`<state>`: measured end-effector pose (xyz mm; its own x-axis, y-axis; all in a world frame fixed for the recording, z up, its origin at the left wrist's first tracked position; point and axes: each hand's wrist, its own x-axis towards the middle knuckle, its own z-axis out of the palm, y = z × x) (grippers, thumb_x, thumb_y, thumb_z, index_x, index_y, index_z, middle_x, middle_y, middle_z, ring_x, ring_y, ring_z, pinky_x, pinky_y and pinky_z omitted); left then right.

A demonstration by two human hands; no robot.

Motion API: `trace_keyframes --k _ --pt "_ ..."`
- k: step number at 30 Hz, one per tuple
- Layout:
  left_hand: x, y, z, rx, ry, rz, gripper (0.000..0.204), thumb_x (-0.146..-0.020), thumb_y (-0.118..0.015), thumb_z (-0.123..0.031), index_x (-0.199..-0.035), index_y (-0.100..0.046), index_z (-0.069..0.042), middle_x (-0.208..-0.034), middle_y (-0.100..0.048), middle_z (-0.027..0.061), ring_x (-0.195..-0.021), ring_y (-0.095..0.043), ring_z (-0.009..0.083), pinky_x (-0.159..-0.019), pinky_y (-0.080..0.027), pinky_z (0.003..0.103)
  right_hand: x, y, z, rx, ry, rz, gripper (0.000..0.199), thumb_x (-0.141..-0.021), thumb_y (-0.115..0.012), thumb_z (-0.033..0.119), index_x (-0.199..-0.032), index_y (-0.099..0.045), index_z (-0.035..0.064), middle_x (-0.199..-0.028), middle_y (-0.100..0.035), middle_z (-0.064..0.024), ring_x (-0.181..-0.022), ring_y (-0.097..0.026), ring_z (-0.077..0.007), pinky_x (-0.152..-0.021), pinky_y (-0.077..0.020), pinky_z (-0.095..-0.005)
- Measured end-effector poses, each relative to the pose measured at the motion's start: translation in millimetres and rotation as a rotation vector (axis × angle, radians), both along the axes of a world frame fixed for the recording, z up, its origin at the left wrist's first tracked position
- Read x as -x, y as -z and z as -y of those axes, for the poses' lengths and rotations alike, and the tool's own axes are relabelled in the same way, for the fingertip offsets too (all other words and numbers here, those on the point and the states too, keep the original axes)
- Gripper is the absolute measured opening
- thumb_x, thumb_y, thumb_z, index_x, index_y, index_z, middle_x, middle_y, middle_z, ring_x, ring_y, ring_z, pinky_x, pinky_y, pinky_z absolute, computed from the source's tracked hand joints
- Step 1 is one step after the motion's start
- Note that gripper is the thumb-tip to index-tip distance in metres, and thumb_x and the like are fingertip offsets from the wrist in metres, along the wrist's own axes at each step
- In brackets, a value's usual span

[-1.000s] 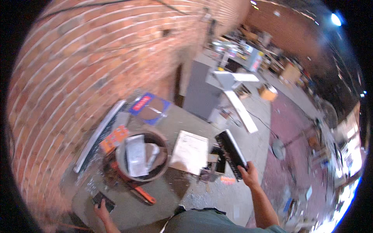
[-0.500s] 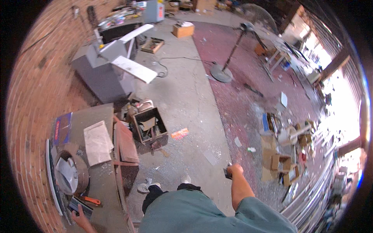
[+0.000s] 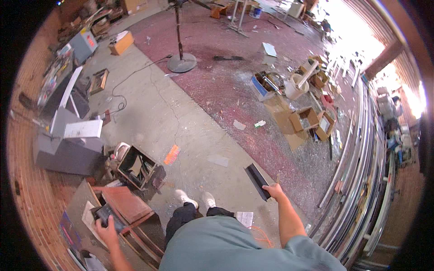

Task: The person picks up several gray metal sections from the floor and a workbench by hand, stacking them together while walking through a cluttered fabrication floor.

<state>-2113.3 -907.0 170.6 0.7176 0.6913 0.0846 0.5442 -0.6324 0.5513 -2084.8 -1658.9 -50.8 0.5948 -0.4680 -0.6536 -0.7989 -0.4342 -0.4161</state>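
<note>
Out to my right, my right hand (image 3: 273, 191) grips a short black channel-shaped profile (image 3: 256, 179) by its near end. The profile is tilted above the concrete floor. On the other side, my left hand (image 3: 107, 231) closes its fingers on a dark rectangular piece (image 3: 118, 222), whose exact kind I cannot make out. That piece is over the workbench, close to the reddish-brown board (image 3: 126, 205) along the bench edge. Under the left hand lies a sheet of brown paper (image 3: 89, 220), partly covered.
A crate of scrap (image 3: 136, 168) stands beyond the bench. Long metal profiles (image 3: 357, 167) lie along the right. Cardboard boxes (image 3: 304, 119) and a white bucket (image 3: 296, 86) are ahead right. A fan stand (image 3: 181, 63) with a trailing cord is farther off. An orange cord (image 3: 262, 237) lies by my side.
My view has swung to the right. The left hand has lifted the dark piece from beside the round container on the bench. The profile in my right hand now shows at full length.
</note>
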Motion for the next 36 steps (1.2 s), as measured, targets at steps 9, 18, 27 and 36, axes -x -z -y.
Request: trace_keyframes --k 9,18,27,36 --pt "-222 26 68 0.001 0.430 -0.008 0.055 -0.076 -0.081 -0.037 -0.103 -0.063 0.007 -0.132 -0.046 0.0261 -0.116 -0.052 0.0444 -0.098 -0.045 0.050 39 -52 -46 0.096 0.076 0.186 0.038 -0.077 -0.081 0.032 -0.073 -0.069 -0.0039 -0.064 -0.063 -0.0087 -0.059 -0.057 -0.0173 -0.056 -0.0458 -0.0407" --pt "-344 3 132 0.109 0.779 0.338 0.042 -0.074 -0.083 -0.021 -0.101 -0.062 0.003 -0.132 -0.046 0.0233 -0.106 -0.060 0.0428 -0.087 -0.052 0.046 131 -13 -51 0.371 0.450 -0.167 0.046 -0.066 -0.084 0.032 -0.084 -0.070 -0.0081 -0.082 -0.072 -0.0201 -0.074 -0.069 -0.0293 -0.074 -0.0548 -0.0434" --pt "-458 9 180 -0.010 0.841 0.452 0.045 -0.072 -0.084 -0.013 -0.104 -0.057 0.002 -0.135 -0.041 0.0232 -0.120 -0.050 0.0437 -0.098 -0.047 0.048 127 48 -32 0.271 0.547 -0.344 0.051 -0.064 -0.086 0.024 -0.096 -0.068 -0.0128 -0.098 -0.073 -0.0266 -0.089 -0.073 -0.0341 -0.079 -0.0582 -0.0418" --pt "-563 12 239 -0.181 0.680 0.359 0.046 -0.074 -0.084 -0.020 -0.106 -0.058 0.001 -0.137 -0.042 0.0254 -0.122 -0.050 0.0463 -0.097 -0.048 0.050 -42 60 104 0.268 0.309 -0.432 0.060 -0.069 -0.081 0.033 -0.111 -0.067 -0.0082 -0.109 -0.070 -0.0295 -0.105 -0.069 -0.0414 -0.086 -0.0555 -0.0462"
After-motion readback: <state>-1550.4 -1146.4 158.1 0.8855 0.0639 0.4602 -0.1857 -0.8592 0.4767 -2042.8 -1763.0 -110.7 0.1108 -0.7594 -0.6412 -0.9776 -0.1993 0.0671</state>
